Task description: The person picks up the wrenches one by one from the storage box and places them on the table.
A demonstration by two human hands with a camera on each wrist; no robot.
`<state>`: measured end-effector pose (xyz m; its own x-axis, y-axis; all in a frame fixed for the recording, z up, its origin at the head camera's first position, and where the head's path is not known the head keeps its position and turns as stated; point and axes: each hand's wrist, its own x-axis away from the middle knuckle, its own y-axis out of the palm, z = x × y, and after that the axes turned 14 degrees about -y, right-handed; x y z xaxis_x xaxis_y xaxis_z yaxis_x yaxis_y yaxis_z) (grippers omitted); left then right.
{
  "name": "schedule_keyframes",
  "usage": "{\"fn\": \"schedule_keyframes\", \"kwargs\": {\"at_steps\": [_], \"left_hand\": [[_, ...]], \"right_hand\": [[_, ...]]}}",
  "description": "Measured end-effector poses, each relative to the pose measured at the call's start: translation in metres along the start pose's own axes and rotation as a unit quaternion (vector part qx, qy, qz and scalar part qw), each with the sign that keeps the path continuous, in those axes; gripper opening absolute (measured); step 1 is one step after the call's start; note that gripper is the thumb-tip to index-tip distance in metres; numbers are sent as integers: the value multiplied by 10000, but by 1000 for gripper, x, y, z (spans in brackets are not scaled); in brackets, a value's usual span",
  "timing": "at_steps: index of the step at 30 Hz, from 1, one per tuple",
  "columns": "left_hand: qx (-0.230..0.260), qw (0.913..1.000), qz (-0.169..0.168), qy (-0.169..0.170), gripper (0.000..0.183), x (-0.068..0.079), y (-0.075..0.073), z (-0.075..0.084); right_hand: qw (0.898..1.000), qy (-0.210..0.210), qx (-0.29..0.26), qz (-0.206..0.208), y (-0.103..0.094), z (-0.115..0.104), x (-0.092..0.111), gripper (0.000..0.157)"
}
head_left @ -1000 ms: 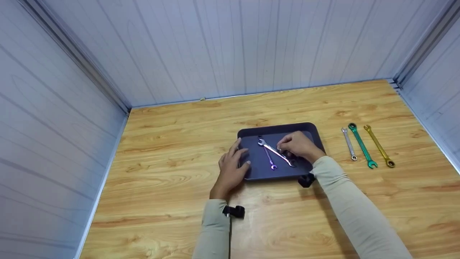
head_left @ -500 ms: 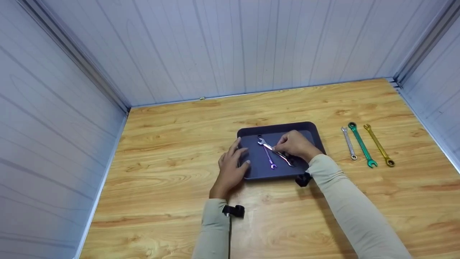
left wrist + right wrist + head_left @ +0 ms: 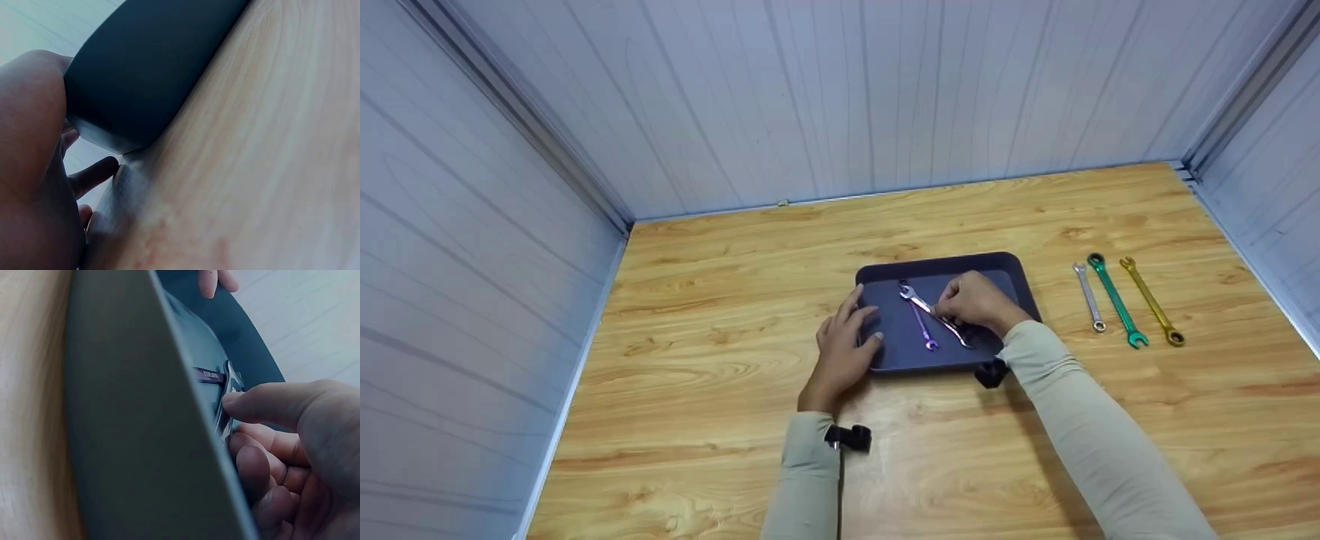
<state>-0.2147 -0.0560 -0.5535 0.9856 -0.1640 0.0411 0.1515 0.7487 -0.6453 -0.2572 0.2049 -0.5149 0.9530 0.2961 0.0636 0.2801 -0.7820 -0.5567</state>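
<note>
A dark shallow tray [image 3: 889,364] lies on the wooden table. Inside it, a silver wrench [image 3: 920,301] crosses over a thinner purple wrench [image 3: 922,330]. My right hand [image 3: 979,301] reaches in from the right and pinches the silver wrench near its middle; in the right wrist view the thumb lies on the silver wrench [image 3: 228,377]. My left hand [image 3: 844,349] holds the tray's left side, thumb and a finger over the rim, other fingers along the outer wall. The left wrist view shows that wall [image 3: 140,67] close to the hand.
Right of the tray, a small silver wrench [image 3: 1089,298], a green wrench [image 3: 1117,300] and a yellow wrench [image 3: 1151,301] lie side by side on the table [image 3: 697,360]. Pale panel walls [image 3: 825,97] enclose the table at the back and sides.
My right hand has moved slightly left within the tray, its fingertips coming onto the silver wrench, which has barely shifted. The left hand stays on the tray's side.
</note>
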Motion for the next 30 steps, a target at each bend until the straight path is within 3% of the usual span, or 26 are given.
{"fn": "schedule_keyframes", "kwargs": {"at_steps": [9,23,30], "left_hand": [[57,10000,19,32,45,0,0,0],[42,10000,26,34,45,0,0,1],[26,10000,51,68,44,0,0,0]], "right_hand": [[9980,502,191,-344,-5,-8,-3,22],[9991,419,78,-79,3,-7,-1,18],[9987,388,298,-129,5,-7,-1,20]]}}
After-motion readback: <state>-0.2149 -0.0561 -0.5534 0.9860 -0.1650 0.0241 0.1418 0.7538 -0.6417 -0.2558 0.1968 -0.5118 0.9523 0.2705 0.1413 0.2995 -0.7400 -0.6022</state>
